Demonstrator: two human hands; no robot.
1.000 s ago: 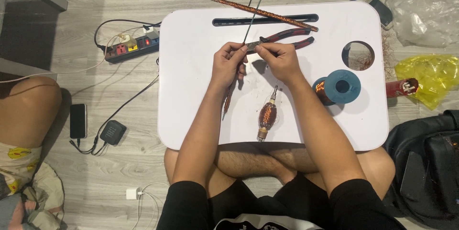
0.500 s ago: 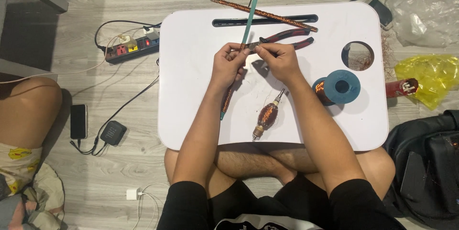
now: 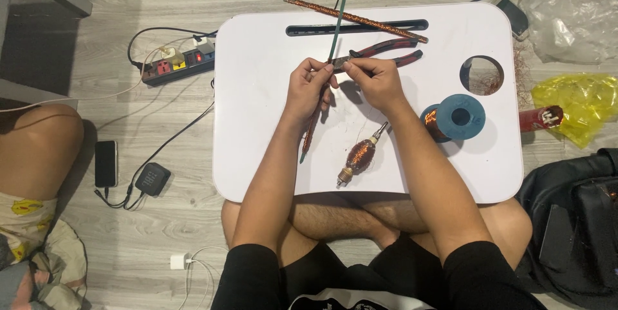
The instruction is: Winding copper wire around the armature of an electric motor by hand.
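Note:
My left hand (image 3: pixel 309 88) grips a long thin green rod (image 3: pixel 338 23) above the middle of a white lap table (image 3: pixel 257 39). The rod slants from the table's far slot down past my wrist, and its lower part (image 3: pixel 309 135) is wound with copper wire. My right hand (image 3: pixel 376 81) pinches the same rod right next to my left fingertips. Red-handled pliers (image 3: pixel 393 46) lie just behind my hands. A copper-wound armature on a shaft (image 3: pixel 360 155) lies on the table between my forearms.
A blue spool of copper wire (image 3: pixel 456 118) sits right of my right arm, near a round hole (image 3: pixel 481 75) in the table. A copper-wrapped rod (image 3: pixel 354 18) lies at the far edge. A power strip (image 3: pixel 177 65), phone (image 3: pixel 106 163), charger (image 3: pixel 152 178) and another person's knee (image 3: pixel 38 149) are on the left; bags are on the right.
The green rod has turned in my fingers and its upper end now shows more plainly over the far slot. My hands stay in nearly the same place.

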